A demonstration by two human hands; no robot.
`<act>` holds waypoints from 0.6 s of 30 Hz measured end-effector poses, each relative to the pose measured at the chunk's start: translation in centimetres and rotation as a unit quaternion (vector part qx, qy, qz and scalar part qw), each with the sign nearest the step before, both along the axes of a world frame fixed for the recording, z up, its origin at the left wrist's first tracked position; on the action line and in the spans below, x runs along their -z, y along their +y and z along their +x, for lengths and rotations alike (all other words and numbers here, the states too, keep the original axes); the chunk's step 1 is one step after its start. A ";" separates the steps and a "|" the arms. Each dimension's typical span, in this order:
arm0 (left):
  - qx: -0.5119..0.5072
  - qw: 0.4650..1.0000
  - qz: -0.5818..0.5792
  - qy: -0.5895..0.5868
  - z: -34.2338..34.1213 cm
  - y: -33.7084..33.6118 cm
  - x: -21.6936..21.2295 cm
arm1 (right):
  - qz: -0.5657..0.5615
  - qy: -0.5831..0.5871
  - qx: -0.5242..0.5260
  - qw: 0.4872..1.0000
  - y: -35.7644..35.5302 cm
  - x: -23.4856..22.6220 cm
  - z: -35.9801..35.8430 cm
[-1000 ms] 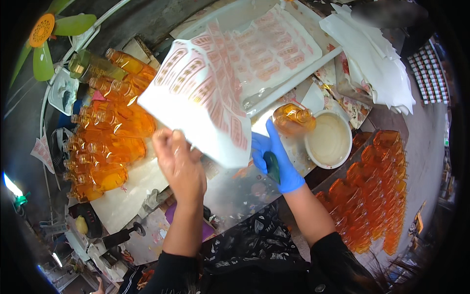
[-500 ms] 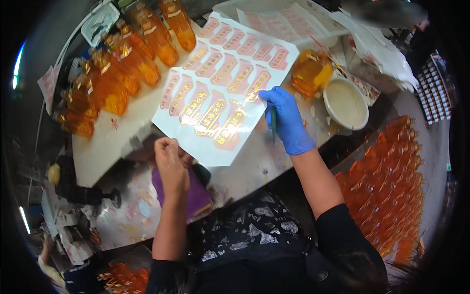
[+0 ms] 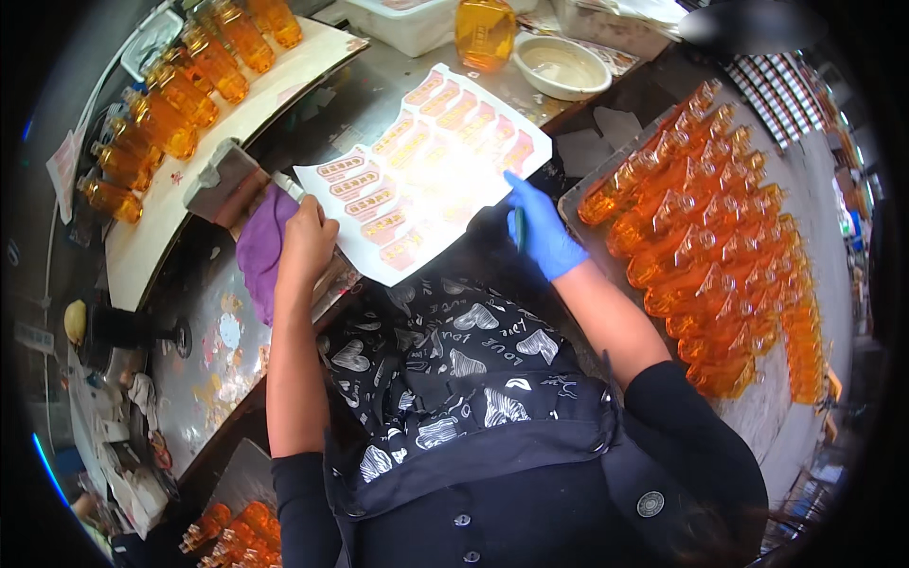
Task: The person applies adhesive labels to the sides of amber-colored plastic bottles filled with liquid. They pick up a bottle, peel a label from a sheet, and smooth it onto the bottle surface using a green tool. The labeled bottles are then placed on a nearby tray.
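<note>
A glossy white sheet of pink-and-gold labels point(image 3: 417, 161) is stretched between my hands, with glare across its middle. My bare left hand point(image 3: 308, 235) is closed at the sheet's lower left edge, beside a purple cloth point(image 3: 260, 251). A small pale strip point(image 3: 288, 186) shows just above that hand; what it is, I cannot make out. My right hand point(image 3: 547, 230), in a blue glove, pinches the sheet's right edge. Against its palm lies a slim dark-green tool point(image 3: 521, 230), mostly hidden by the fingers.
Bottles of amber liquid point(image 3: 163, 123) line a pale board point(image 3: 199, 194) at the left. Many more bottles point(image 3: 705, 246) stand packed on the right. Beyond the sheet are a single amber bottle point(image 3: 485, 36) and a white bowl point(image 3: 562, 68). A black stand point(image 3: 123, 333) is at the left.
The sheet has come down and nearer my body, tilting flatter. My left hand has moved up and left onto its edge. My view has turned, showing more of the right-hand bottles.
</note>
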State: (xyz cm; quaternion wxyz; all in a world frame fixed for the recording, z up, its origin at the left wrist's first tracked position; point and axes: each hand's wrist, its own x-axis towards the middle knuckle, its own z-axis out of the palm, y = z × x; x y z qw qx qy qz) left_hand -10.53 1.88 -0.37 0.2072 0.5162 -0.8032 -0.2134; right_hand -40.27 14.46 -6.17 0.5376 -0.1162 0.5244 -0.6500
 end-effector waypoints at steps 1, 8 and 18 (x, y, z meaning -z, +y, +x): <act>0.003 1.000 0.000 -0.003 0.0 -0.1 0.0 | 0.009 0.010 0.041 0.999 -0.6 -0.7 -0.7; 0.040 0.998 -0.037 0.017 -1.4 -4.9 0.0 | 0.061 0.182 0.103 0.976 -4.1 0.4 -7.0; 0.120 0.989 -0.056 -0.069 -0.4 -4.6 2.1 | 0.202 0.618 -0.067 0.757 -5.2 0.8 -11.9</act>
